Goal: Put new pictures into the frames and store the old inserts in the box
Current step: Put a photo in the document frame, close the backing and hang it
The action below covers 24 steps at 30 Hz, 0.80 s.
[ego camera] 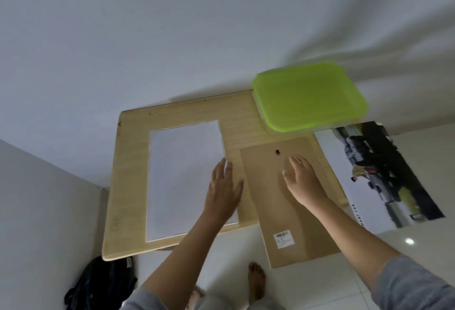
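Edges are likely the best purchase for lifting the brown fibreboard frame back [295, 243], kept level. The right hand [301, 181] hovers spread above it, the left hand [225, 186] spread over the right edge of the white paper sheet [182, 176] on the pale wooden table [130, 162]; neither grips anything. Counted: one back, one green-lidded plastic box [307, 95] at the far corner, one car print [374, 174]; the white paper may be several sheets.

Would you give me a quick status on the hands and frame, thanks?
Left hand open over white sheet. Right hand open over backing board, which overhangs table. Box closed, lid on.
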Motion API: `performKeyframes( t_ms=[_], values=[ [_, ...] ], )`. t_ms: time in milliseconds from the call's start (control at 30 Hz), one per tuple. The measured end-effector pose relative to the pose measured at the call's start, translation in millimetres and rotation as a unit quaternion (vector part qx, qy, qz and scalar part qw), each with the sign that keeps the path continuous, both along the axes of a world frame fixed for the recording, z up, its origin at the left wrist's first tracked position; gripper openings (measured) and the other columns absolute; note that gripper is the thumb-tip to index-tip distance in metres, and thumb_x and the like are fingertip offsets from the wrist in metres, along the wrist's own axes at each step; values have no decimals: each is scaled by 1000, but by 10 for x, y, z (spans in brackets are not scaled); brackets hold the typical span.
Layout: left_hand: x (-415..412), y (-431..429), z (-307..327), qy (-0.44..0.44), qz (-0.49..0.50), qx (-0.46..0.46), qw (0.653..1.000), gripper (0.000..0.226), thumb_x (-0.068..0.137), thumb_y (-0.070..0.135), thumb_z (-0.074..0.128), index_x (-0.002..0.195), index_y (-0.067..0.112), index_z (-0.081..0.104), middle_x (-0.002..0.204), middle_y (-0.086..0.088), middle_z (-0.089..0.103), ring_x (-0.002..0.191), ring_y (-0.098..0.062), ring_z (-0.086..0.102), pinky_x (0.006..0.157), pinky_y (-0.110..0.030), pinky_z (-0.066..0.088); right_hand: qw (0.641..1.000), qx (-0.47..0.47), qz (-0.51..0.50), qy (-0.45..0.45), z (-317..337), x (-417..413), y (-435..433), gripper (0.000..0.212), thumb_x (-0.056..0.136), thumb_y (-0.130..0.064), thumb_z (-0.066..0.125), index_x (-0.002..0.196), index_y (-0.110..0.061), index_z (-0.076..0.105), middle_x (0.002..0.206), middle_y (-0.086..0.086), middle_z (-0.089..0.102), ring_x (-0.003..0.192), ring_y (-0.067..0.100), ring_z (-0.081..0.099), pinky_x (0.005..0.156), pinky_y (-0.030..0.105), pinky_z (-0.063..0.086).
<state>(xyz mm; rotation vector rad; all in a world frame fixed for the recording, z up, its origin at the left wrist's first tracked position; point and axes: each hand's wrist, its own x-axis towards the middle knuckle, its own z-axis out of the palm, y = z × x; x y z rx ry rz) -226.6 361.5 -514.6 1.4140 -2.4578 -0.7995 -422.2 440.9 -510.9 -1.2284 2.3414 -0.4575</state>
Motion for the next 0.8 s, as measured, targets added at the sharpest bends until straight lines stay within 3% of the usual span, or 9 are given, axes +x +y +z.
performKeyframes(
  t_ms=[133, 300, 433, 800],
  values=[
    [-528, 380, -53, 4, -44, 24, 999, 61, 96, 34, 42, 145, 6, 19, 155, -11, 12, 142, -24, 12, 114, -35, 18, 998, 35, -59, 12, -97, -340, 440, 55, 96, -27, 43, 143, -4, 27, 152, 12, 21, 141, 23, 17, 113, 33, 20],
    [-739, 690, -178, -23, 20, 97, 995, 67, 94, 30, 43, 146, 6, 9, 155, -12, -3, 143, -27, -3, 112, -38, 23, 995, 41, -91, 6, -234, -436, 660, 58, 94, -24, 49, 142, -2, 26, 152, 13, 20, 141, 26, 16, 114, 36, 20],
    [-779, 721, -227, -11, 52, 116, 992, 66, 94, 27, 43, 146, 4, 9, 155, -12, -5, 143, -25, -9, 115, -35, 11, 994, 8, -111, -7, -266, -405, 634, 58, 92, -17, 51, 141, 0, 27, 150, 14, 23, 140, 26, 17, 113, 33, 19],
    [-696, 612, -265, 74, 116, 159, 978, 64, 87, 20, 57, 142, 5, 27, 153, -1, 12, 139, -21, 13, 111, -29, 18, 973, -66, -212, -63, -279, -322, 619, 54, 85, -9, 59, 135, -6, 40, 133, 14, 40, 125, 28, 37, 99, 33, 36]
  ],
)
